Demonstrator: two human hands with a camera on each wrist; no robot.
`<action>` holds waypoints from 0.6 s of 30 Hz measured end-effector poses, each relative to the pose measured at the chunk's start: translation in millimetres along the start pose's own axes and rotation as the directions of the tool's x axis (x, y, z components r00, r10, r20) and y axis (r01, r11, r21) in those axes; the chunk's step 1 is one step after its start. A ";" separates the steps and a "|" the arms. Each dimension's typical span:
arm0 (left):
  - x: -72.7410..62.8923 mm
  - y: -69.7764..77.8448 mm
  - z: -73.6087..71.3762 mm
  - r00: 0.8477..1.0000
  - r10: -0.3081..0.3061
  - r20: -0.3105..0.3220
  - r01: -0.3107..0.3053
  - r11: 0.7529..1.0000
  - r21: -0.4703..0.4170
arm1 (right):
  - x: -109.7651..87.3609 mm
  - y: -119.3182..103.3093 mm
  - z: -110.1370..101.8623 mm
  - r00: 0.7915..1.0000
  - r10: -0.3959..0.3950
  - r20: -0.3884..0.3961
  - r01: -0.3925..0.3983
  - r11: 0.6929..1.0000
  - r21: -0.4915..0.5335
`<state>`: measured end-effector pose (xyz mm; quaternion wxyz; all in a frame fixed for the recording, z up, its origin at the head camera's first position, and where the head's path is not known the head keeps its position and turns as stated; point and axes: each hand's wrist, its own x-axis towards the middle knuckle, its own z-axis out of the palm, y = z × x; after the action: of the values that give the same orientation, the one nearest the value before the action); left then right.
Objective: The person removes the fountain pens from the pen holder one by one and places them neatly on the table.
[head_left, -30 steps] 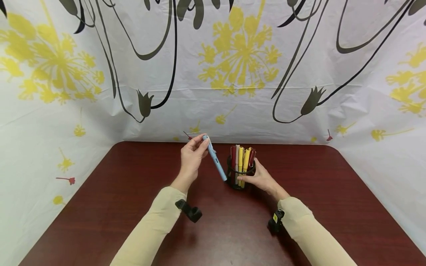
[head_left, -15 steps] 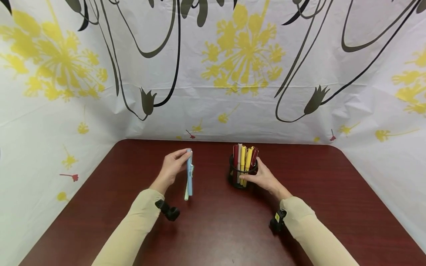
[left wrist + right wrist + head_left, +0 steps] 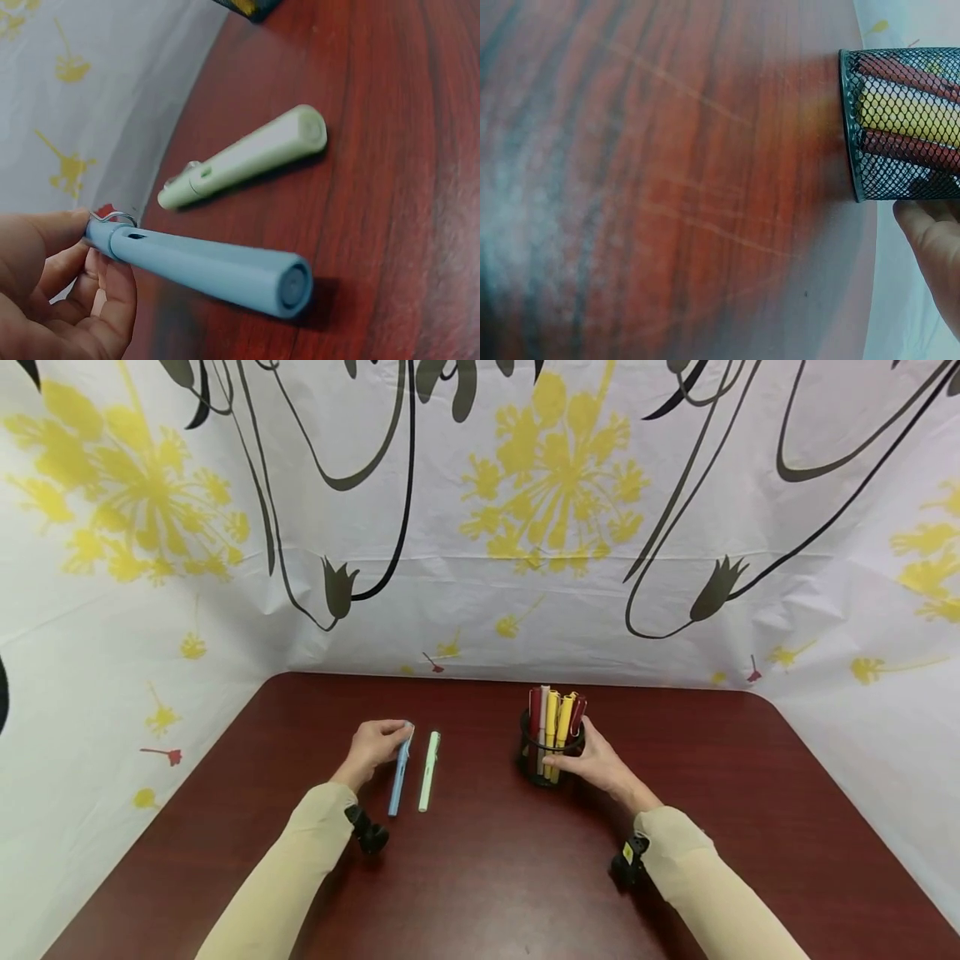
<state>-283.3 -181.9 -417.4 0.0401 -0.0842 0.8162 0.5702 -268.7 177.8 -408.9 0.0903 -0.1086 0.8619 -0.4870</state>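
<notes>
In the head view my left hand [image 3: 372, 748] pinches the cap end of a light blue pen [image 3: 401, 777], whose other end points toward me, at or just above the table. A pale green pen [image 3: 429, 772] lies on the wood to its right; the left wrist view shows both, the blue pen [image 3: 210, 268] nearer and the green pen [image 3: 251, 157] beyond. My right hand [image 3: 596, 765] grips the black mesh pen cup [image 3: 530, 765] from its right side. Upright in the cup stand yellow pens [image 3: 556, 727], dark red pens [image 3: 534, 714] and a greyish-pink one.
The dark red-brown table [image 3: 495, 877] has rounded far corners. A white sheet [image 3: 420, 585] with yellow and grey plant prints hangs behind and at both sides. Each wrist carries a black camera, such as the left wrist camera [image 3: 367, 832].
My left hand has moved left and down from beside the cup with the blue pen. The green pen, partly hidden behind it before, now lies apart. My right hand has stayed on the cup.
</notes>
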 end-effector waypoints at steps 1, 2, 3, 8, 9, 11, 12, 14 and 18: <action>1.5 -1.6 0.5 1.000 0.004 -0.002 -0.004 1.000 0.020 | -4.7 -6.7 0.1 1.000 0.004 0.003 -0.004 1.000 0.001; 2.7 -2.6 1.0 1.000 0.009 -0.006 -0.009 0.999 0.039 | -4.9 -6.3 0.3 1.000 0.005 0.003 -0.005 1.000 0.002; 3.7 -3.1 1.5 1.000 0.014 -0.009 -0.013 0.999 0.053 | -4.6 -5.6 0.4 1.000 0.005 0.002 -0.005 1.000 0.003; 7.8 -2.1 5.8 0.998 0.031 -0.049 -0.026 0.995 0.098 | 6.9 14.0 0.0 1.000 -0.006 -0.014 0.006 1.000 -0.006; 9.0 -2.3 7.0 0.998 0.030 -0.060 -0.024 0.995 0.101 | 6.9 13.9 -0.2 1.000 -0.005 -0.014 0.005 1.000 -0.006; 11.4 -3.6 9.3 0.996 0.030 -0.080 -0.020 0.993 0.116 | 7.1 14.0 0.1 1.000 -0.002 -0.012 0.002 1.000 -0.004; 12.8 -4.8 10.1 0.996 0.034 -0.087 -0.022 0.991 0.131 | 7.4 14.3 0.5 1.000 -0.001 -0.012 0.001 1.000 -0.002; 15.3 -6.8 11.6 0.995 0.035 -0.099 -0.019 0.987 0.158 | 7.8 14.9 1.0 1.000 0.003 -0.008 -0.003 1.000 0.002; 18.7 -10.1 14.1 0.993 0.054 -0.107 -0.029 0.975 0.221 | 8.1 15.4 0.8 1.000 0.004 -0.007 -0.004 1.000 0.008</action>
<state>-300.2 -173.8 -434.7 -0.0089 -0.0940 0.8767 0.4717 -277.8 182.6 -422.9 0.0885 -0.1048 0.8605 -0.4907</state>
